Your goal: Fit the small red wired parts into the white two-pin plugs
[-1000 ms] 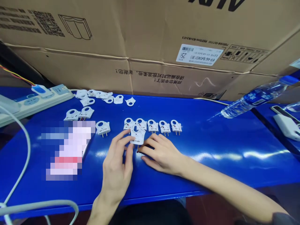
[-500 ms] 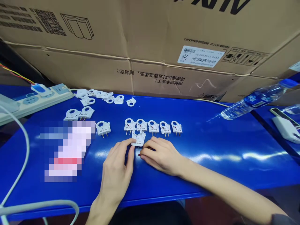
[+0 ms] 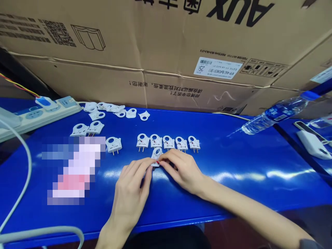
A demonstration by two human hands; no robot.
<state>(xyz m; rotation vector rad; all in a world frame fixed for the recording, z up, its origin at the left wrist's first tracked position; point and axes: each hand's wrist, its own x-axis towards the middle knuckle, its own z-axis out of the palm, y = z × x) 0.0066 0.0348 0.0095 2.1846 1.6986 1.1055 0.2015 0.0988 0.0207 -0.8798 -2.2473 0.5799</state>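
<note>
In the head view, a white plastic plug piece with a ring-shaped top (image 3: 156, 153) is between my two hands in the middle of the blue table (image 3: 233, 155). My left hand (image 3: 131, 192) has its thumb and fingers closed on the lower left edge of this piece. A small red part (image 3: 157, 162) is pinched by my right hand (image 3: 185, 171) against the piece's lower face; its exact kind is too small to tell. Just behind stands a row of several similar plug pieces (image 3: 168, 142) with metal pins and small red parts.
Another plug piece (image 3: 113, 144) lies to the left, and loose white pieces (image 3: 131, 112) sit at the back. A power strip (image 3: 33, 116) is at left. The large cardboard box (image 3: 168, 69) walls the back. A water bottle (image 3: 277, 116) and a white device (image 3: 312, 143) are at right.
My right hand has raised the small red part from in front of the plug piece onto its lower face. The piece has tilted and shifted slightly right. The view has shifted a little.
</note>
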